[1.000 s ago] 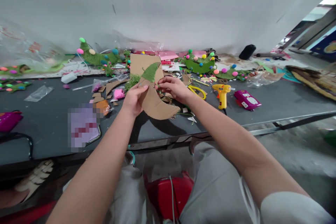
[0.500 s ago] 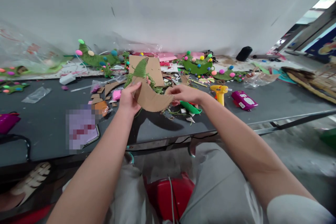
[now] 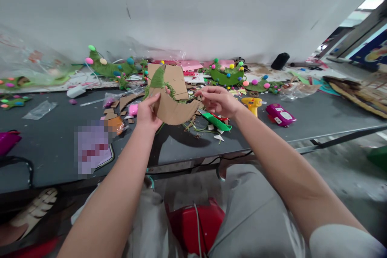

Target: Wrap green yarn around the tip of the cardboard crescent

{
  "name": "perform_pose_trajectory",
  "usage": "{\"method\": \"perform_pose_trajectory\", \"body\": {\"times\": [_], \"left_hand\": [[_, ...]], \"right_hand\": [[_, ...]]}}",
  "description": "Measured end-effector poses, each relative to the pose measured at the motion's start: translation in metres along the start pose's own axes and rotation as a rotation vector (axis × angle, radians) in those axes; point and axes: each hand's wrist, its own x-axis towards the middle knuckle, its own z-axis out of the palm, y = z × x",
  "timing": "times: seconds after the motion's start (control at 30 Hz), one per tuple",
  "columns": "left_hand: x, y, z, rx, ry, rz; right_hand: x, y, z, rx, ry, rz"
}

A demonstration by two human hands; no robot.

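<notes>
A brown cardboard crescent (image 3: 173, 109) is held above the table in my left hand (image 3: 148, 113), thumb on its front face. Green yarn (image 3: 158, 77) is wrapped around its upper left tip, and loose green strands hang behind it. My right hand (image 3: 219, 100) is just off the crescent's right tip, its thumb and forefinger drawn together; anything between them is too thin to make out. Below that hand lie a bright green piece (image 3: 217, 121) and partly hidden red-handled scissors (image 3: 223, 117).
A yellow glue gun (image 3: 252, 104) and a purple packet (image 3: 279, 115) lie to the right. Finished-looking green crescents with pompoms (image 3: 227, 75) rest along the wall. A cardboard sheet (image 3: 177, 80) and scraps fill the middle. A phone (image 3: 93, 147) is near the left front edge.
My right hand has come away from the crescent's right tip, moving right and slightly up. The crescent has shifted slightly up and left in my left hand.
</notes>
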Motion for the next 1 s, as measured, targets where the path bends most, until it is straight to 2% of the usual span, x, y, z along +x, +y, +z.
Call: {"method": "perform_pose_trajectory", "body": {"times": [0.13, 0.17, 0.23, 0.33, 0.43, 0.53, 0.67, 0.73, 0.83, 1.0], "left_hand": [[0.005, 0.002, -0.006, -0.003, 0.003, 0.023], [0.006, 0.002, -0.008, 0.007, 0.008, 0.033], [0.007, 0.003, -0.010, 0.029, 0.022, 0.053], [0.009, 0.003, -0.012, 0.030, 0.044, 0.057], [0.009, 0.002, -0.010, -0.013, 0.055, 0.032], [0.011, 0.002, -0.009, -0.019, 0.062, 0.045], [0.016, 0.007, -0.014, -0.013, 0.092, 0.123], [0.017, 0.010, -0.018, -0.027, 0.094, 0.142], [0.019, 0.015, -0.024, -0.046, 0.110, 0.104], [0.021, 0.016, -0.027, -0.048, 0.145, 0.094]], "right_hand": [[-0.010, -0.016, -0.012, -0.330, -0.301, 0.283], [-0.013, -0.018, -0.016, -0.371, -0.349, 0.293], [-0.017, -0.020, -0.023, -0.310, -0.365, 0.197], [-0.019, -0.014, -0.030, -0.065, -0.209, -0.035], [-0.019, -0.009, -0.032, 0.094, -0.046, -0.125], [-0.020, -0.013, -0.031, 0.151, -0.028, -0.054], [-0.030, -0.024, -0.037, 0.032, -0.182, 0.200], [-0.035, -0.025, -0.046, -0.016, -0.215, 0.221], [-0.040, -0.020, -0.062, -0.039, -0.134, 0.078], [-0.041, -0.018, -0.072, -0.066, 0.164, -0.258]]}}
